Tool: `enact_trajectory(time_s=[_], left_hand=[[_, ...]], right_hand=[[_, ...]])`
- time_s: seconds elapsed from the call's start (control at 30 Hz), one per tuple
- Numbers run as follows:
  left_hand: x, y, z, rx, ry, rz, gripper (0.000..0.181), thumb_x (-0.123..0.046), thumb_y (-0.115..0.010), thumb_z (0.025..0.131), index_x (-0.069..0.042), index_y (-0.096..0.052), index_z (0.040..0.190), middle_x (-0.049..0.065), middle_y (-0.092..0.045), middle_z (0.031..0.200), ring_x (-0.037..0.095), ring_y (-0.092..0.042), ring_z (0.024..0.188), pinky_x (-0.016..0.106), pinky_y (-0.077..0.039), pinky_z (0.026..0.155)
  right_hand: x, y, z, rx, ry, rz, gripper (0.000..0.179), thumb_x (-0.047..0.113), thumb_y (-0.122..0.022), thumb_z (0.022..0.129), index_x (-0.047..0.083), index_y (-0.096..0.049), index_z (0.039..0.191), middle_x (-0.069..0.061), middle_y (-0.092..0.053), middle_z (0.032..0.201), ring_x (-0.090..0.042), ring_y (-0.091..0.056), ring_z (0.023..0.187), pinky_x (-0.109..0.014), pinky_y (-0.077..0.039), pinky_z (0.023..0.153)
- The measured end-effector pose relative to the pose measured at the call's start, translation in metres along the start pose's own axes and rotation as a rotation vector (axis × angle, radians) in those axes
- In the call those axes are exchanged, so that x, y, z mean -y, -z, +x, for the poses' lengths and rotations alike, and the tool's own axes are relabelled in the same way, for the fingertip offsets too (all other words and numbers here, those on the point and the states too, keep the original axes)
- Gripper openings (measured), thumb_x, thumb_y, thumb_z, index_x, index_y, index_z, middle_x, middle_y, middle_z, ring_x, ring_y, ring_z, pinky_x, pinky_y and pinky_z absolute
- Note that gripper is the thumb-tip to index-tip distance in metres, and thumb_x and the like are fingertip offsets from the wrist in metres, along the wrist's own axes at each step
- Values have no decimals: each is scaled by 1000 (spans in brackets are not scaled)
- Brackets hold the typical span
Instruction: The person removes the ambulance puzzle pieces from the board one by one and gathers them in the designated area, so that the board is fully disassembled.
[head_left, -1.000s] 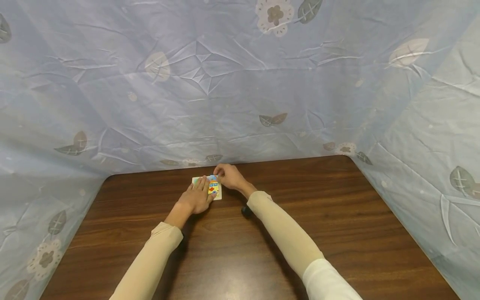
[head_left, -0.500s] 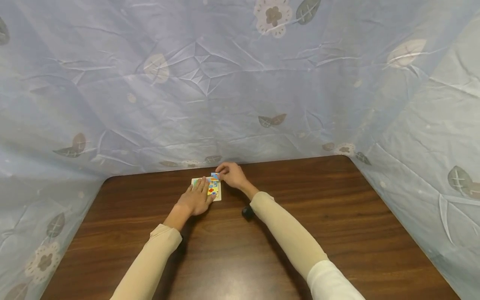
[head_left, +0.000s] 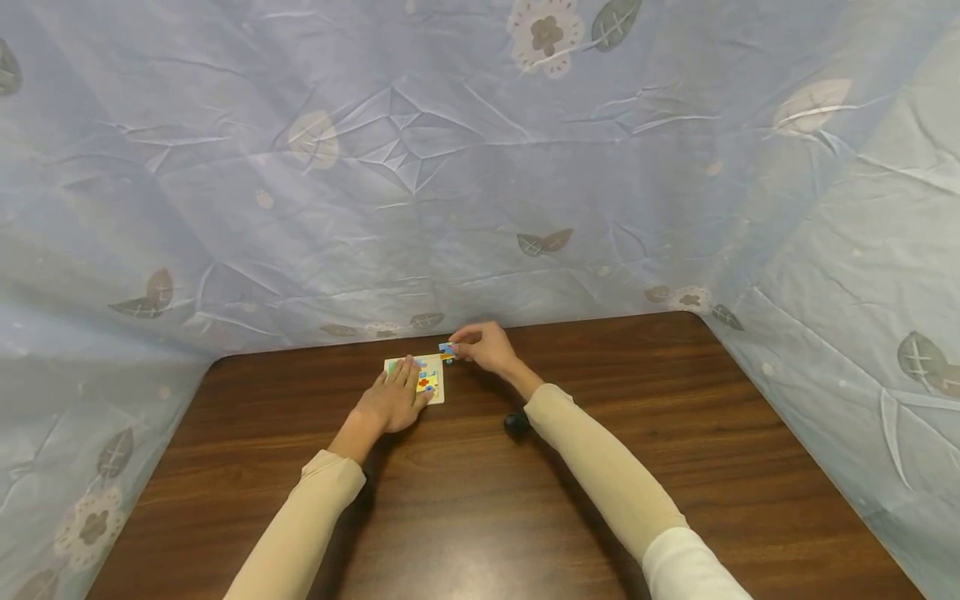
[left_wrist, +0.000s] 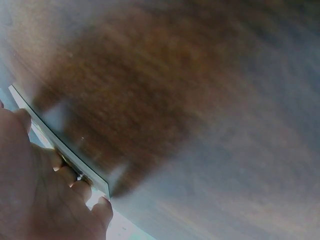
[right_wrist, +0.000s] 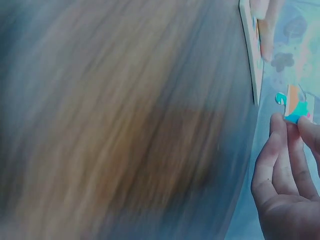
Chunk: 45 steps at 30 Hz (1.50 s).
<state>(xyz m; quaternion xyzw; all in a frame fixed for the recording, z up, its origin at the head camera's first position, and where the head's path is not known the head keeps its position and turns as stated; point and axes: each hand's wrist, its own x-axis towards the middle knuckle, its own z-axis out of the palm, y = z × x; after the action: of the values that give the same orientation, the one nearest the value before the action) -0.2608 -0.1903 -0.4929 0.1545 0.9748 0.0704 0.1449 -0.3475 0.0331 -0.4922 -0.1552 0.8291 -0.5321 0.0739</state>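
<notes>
Right hand [head_left: 487, 348] pinching a small jigsaw-like piece [head_left: 445, 349], colourful board [head_left: 440, 390] just left of that pinch, left hand [head_left: 392, 397] resting on the board, fingers extended

Thumb and fingertips of the right hand [right_wrist: 290, 202] pinch a small orange-and-turquoise piece [right_wrist: 298, 106], apart from the board [right_wrist: 253, 55] that the left hand [right_wrist: 267, 32] touches, above the brown desk [right_wrist: 135, 110].

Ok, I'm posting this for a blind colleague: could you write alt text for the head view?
A person's right hand pinches a small blue-and-orange puzzle piece near the far right corner of a colorful puzzle board, on which the left hand lies flat. Below is a brown wooden table; behind, pale patterned fabric.
</notes>
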Motion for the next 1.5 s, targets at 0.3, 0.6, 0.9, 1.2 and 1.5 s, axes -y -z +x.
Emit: enact_trajectory(time_s=[0.3, 0.6, 0.9, 1.2, 1.5], left_hand=[[-2, 3, -2, 15, 1, 15, 76, -48, -29, 115, 3, -6, 167, 22, 2, 177, 39, -2, 166, 58, -11, 136], [3, -5, 2, -12, -9, -8, 76, -48, -29, 115, 2, -6, 167, 21, 1, 177, 39, -2, 167, 59, -9, 136], [9, -8, 5, -19, -16, -11, 78, -50, -27, 114, 1, -4, 168, 20, 4, 178, 36, 1, 167, 58, -7, 136], [6, -3, 1, -18, -25, -12, 76, -48, -29, 115, 3, -7, 167, 21, 2, 177, 38, -2, 167, 59, -9, 136], [6, -3, 1, -20, -26, -6, 77, -49, -28, 115, 3, -7, 167, 22, 1, 177, 38, -3, 167, 59, -9, 136]], right_hand=[[-5, 39, -10, -29, -36, 110, 23, 14, -75, 98, 5, -79, 119, -16, -78, 123, -26, -78, 99, -37, -66, 92], [-20, 82, -23, -95, -91, 182, 30, 13, -76, 97, 2, -76, 125, -19, -77, 123, -18, -78, 94, -40, -65, 95], [-38, 123, -39, -138, -120, 276, 32, 8, -78, 95, -7, -74, 123, -19, -77, 119, -17, -79, 90, -46, -63, 98], [-60, 162, -56, -113, -160, 340, 39, 1, -76, 94, -16, -66, 128, -10, -80, 109, -13, -81, 85, -29, -66, 85], [-81, 201, -77, -116, -258, 316, 42, 1, -76, 95, -18, -63, 131, -4, -82, 99, -15, -81, 83, -29, -66, 84]])
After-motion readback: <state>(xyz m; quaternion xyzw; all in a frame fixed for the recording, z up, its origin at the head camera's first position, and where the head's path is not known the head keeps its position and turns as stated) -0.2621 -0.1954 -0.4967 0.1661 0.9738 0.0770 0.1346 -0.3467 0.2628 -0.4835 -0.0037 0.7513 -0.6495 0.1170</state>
